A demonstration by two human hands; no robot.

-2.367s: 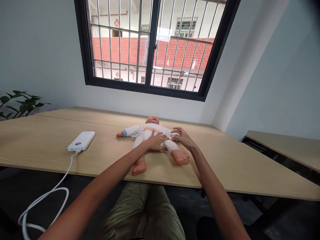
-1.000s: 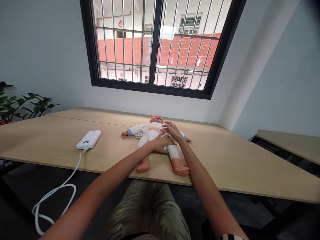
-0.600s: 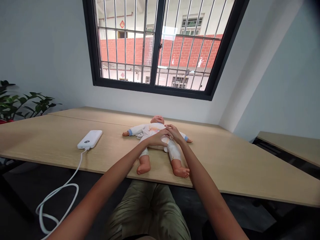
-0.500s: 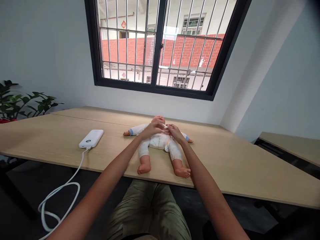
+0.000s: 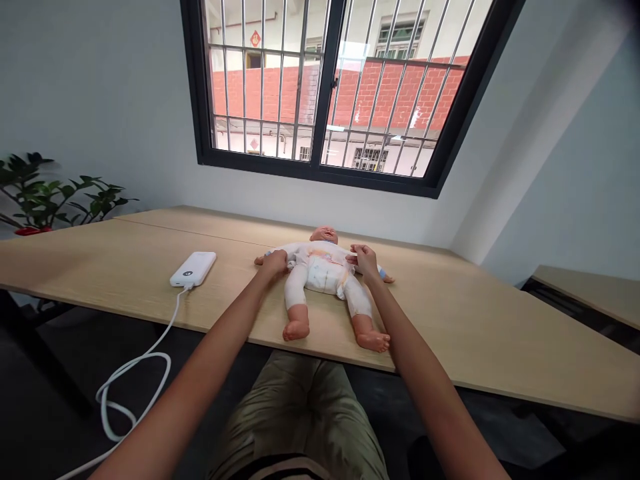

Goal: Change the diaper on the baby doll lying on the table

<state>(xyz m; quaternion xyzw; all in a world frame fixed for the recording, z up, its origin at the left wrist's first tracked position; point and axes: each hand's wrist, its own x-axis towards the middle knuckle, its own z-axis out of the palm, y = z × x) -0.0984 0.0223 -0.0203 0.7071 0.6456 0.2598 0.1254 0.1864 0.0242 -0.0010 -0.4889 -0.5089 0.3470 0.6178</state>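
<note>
A baby doll [image 5: 325, 270] lies on its back on a light wooden table [image 5: 460, 327], its head away from me. It wears a white garment and a white diaper [image 5: 325, 278] with a faint orange-pink mark. My left hand [image 5: 274, 264] sits closed on the doll's white sleeve at its arm. At the other side of the chest, my right hand [image 5: 365, 261] pinches an edge of the white garment between finger and thumb. The bare feet point towards me.
A white power bank [image 5: 193, 269] lies left of the doll, its white cable [image 5: 135, 369] hanging over the table edge. A potted green plant [image 5: 60, 200] stands far left. A barred window [image 5: 325, 87] is ahead. My khaki-clad legs [image 5: 300, 420] are below the table edge.
My hands have moved apart from the doll's chest, the left outward to the arm and the right to the other side. The diaper now shows uncovered between them.
</note>
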